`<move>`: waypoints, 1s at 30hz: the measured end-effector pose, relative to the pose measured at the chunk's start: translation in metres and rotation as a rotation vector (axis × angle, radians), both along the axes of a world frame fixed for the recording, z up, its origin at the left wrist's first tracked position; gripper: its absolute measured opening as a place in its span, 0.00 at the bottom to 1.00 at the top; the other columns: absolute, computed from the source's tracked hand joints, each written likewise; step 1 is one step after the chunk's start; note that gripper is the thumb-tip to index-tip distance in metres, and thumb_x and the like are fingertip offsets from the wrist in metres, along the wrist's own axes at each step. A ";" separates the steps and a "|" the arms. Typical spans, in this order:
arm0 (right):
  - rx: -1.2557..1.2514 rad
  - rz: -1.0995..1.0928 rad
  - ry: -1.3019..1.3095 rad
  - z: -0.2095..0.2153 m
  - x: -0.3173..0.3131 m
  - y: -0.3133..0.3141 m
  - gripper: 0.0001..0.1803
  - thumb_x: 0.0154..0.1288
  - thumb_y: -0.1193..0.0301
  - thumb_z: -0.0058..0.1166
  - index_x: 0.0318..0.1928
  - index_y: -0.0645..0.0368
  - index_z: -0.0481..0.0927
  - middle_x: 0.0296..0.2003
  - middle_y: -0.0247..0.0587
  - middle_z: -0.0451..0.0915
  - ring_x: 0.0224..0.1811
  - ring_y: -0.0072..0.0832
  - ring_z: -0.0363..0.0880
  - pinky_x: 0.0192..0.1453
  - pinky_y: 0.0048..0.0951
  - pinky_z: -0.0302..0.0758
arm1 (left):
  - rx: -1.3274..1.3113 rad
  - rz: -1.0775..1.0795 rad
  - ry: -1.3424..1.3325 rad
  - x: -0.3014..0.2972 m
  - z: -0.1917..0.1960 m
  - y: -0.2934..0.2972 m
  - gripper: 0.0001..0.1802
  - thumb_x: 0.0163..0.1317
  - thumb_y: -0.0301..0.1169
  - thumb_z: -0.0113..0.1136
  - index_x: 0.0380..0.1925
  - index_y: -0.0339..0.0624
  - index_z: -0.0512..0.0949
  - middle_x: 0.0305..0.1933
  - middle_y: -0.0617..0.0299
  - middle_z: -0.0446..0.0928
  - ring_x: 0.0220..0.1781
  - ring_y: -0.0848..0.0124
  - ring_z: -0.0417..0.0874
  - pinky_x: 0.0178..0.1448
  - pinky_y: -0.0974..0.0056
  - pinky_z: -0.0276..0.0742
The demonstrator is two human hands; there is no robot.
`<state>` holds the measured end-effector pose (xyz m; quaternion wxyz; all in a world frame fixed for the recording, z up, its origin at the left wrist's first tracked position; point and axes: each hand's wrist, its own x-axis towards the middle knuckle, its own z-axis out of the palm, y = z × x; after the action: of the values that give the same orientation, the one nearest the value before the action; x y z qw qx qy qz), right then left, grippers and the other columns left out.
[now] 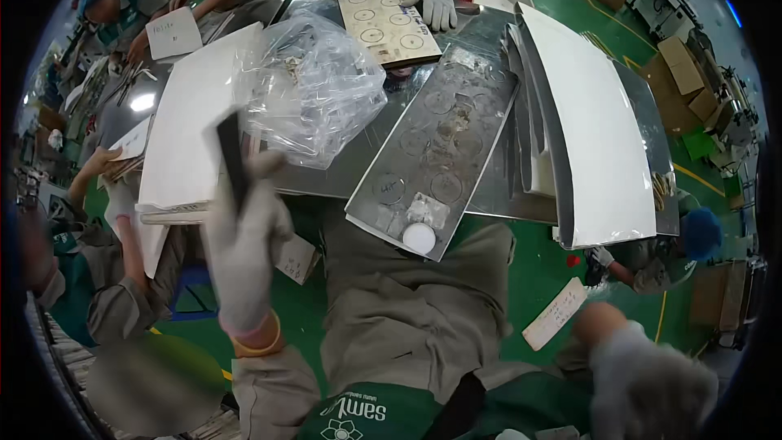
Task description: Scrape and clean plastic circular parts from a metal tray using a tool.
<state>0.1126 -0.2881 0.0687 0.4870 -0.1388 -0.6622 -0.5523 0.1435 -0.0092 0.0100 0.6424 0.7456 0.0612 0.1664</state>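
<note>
My left hand (244, 257), in a pale glove, is raised in front of the left stack of white sheets. It is closed around a dark flat strip (232, 159) that stands nearly upright; motion blur hides its exact kind. At the lower right, beside my body, is my gloved right hand (652, 383), too smeared to make out its fingers. Between the two hands, a grey panel (415, 143) with faint circle outlines slants from the metal table over my lap. On its near end rests a round white disc (419, 238) beside a small pale smudged patch (428, 210).
Crumpled clear plastic (314, 85) lies near the left white stack (191, 114). A tall white stack (590, 130) leans at right. Across the table, a co-worker's gloved hand (436, 4) rests on a circle-marked board (389, 20). A written card (555, 314) appears at lower right.
</note>
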 end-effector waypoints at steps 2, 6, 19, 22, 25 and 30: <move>0.146 -0.513 0.526 -0.065 0.018 -0.012 0.20 0.68 0.48 0.48 0.50 0.47 0.75 0.39 0.27 0.75 0.44 0.21 0.72 0.51 0.33 0.67 | 0.068 -0.130 0.198 0.006 -0.033 -0.001 0.18 0.68 0.27 0.50 0.56 0.32 0.71 0.27 0.67 0.72 0.28 0.83 0.69 0.32 0.77 0.65; -0.686 -0.841 1.436 -0.130 0.071 0.012 0.18 0.66 0.79 0.43 0.55 0.66 0.73 0.47 0.53 0.75 0.50 0.46 0.75 0.59 0.36 0.70 | 0.501 -0.402 -0.018 0.001 -0.080 -0.009 0.22 0.67 0.24 0.49 0.61 0.34 0.66 0.39 0.59 0.74 0.37 0.70 0.76 0.43 0.65 0.73; -0.646 -1.389 1.480 -0.224 0.183 -0.006 0.16 0.59 0.81 0.48 0.48 0.57 0.80 0.49 0.50 0.78 0.57 0.46 0.73 0.64 0.40 0.69 | 1.422 -0.727 -0.044 0.061 -0.067 -0.064 0.22 0.58 0.31 0.56 0.55 0.53 0.72 0.35 0.55 0.72 0.34 0.57 0.81 0.33 0.54 0.78; -0.590 -1.394 1.521 -0.215 0.194 -0.003 0.10 0.54 0.80 0.52 0.36 0.57 0.80 0.38 0.44 0.78 0.44 0.43 0.75 0.52 0.40 0.73 | 1.498 -0.811 -0.032 0.085 -0.062 -0.077 0.22 0.58 0.29 0.54 0.55 0.51 0.72 0.37 0.55 0.72 0.35 0.57 0.82 0.34 0.53 0.78; -0.604 -1.451 1.562 -0.214 0.196 -0.002 0.10 0.52 0.80 0.53 0.36 0.56 0.80 0.36 0.44 0.77 0.44 0.43 0.74 0.52 0.38 0.73 | 1.571 -0.872 -0.031 0.099 -0.051 -0.091 0.23 0.57 0.28 0.54 0.55 0.50 0.72 0.38 0.56 0.73 0.35 0.59 0.82 0.34 0.54 0.78; -0.534 -1.336 1.599 -0.213 0.195 0.000 0.11 0.54 0.82 0.49 0.37 0.56 0.80 0.36 0.44 0.77 0.43 0.44 0.73 0.49 0.41 0.72 | 1.608 -0.968 -0.089 0.116 -0.039 -0.107 0.19 0.54 0.27 0.59 0.48 0.42 0.75 0.38 0.56 0.75 0.35 0.59 0.85 0.33 0.58 0.82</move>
<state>0.3074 -0.2877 -0.1440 0.3324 -0.8954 -0.0411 -0.2933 0.2593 -0.1159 -0.0288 -0.0643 0.9028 -0.4136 -0.0982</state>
